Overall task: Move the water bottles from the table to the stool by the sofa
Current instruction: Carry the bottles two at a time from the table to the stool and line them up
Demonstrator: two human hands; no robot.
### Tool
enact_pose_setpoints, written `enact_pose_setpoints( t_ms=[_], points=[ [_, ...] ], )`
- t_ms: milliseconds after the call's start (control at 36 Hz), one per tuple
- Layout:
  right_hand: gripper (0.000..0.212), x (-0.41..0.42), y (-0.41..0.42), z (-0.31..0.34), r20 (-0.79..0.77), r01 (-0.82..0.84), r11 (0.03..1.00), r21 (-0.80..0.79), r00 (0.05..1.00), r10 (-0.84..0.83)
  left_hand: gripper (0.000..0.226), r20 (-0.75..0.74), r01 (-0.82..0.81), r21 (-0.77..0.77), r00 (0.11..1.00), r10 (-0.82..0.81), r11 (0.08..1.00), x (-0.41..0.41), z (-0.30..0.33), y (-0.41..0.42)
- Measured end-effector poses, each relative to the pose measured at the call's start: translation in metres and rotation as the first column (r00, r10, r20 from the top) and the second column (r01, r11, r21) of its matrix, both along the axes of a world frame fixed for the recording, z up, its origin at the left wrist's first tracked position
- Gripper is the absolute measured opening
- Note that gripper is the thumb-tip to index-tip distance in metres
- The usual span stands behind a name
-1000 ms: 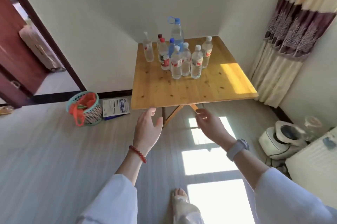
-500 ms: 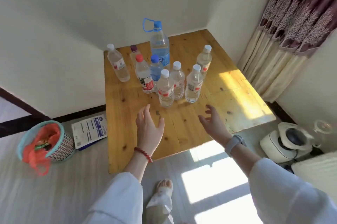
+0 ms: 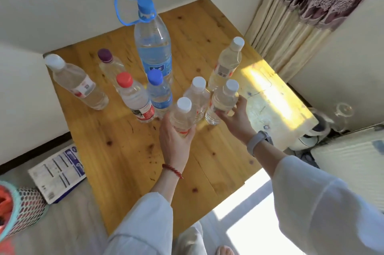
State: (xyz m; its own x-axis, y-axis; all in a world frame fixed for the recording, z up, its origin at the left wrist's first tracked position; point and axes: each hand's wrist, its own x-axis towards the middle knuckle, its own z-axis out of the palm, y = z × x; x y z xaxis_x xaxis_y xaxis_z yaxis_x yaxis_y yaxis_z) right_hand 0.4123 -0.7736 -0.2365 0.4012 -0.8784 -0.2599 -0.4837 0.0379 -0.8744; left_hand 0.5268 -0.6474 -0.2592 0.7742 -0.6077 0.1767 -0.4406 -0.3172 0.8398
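Several water bottles stand on a wooden table (image 3: 128, 163) in the room's corner. My left hand (image 3: 174, 142) is wrapped around the nearest white-capped bottle (image 3: 182, 115). My right hand (image 3: 236, 117) grips a second white-capped bottle (image 3: 223, 101) just to its right. Behind them stand another white-capped bottle (image 3: 197, 92), a small blue-capped bottle (image 3: 159, 92), a red-capped bottle (image 3: 135, 97), a purple-capped bottle (image 3: 109, 63), a large blue bottle with a carry loop (image 3: 153, 47), and white-capped bottles at far left (image 3: 76, 82) and right (image 3: 227, 61). No stool or sofa is in view.
Walls close off the table's far and left sides. A curtain (image 3: 301, 5) hangs at the right. On the floor lie a printed packet (image 3: 58, 171) and a mesh basket (image 3: 20, 211) to the left, and a white appliance (image 3: 311, 136) to the right.
I have stepped up to the table. Both hands went forward from open in the air to closed around the two nearest white-capped bottles.
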Motion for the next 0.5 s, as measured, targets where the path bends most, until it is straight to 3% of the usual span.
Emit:
enact_pose_setpoints(
  t_ms=[222,333,500],
  points=[
    [0.061,-0.034,0.041,0.004,0.027,0.065,0.997,-0.045,0.998,-0.064,0.068,-0.041,0.172,0.013,0.984,-0.172,0.985,-0.004,0.005,0.027],
    [0.062,-0.078,0.083,0.007,0.036,0.108,0.992,-0.066,0.994,-0.106,0.064,-0.069,0.28,0.025,0.958,-0.277,0.96,-0.029,0.017,0.049],
    [0.048,-0.171,0.149,0.027,0.084,0.213,0.968,-0.135,0.976,-0.203,0.079,-0.146,0.473,0.081,0.876,-0.459,0.877,-0.093,0.031,0.066]
  ],
)
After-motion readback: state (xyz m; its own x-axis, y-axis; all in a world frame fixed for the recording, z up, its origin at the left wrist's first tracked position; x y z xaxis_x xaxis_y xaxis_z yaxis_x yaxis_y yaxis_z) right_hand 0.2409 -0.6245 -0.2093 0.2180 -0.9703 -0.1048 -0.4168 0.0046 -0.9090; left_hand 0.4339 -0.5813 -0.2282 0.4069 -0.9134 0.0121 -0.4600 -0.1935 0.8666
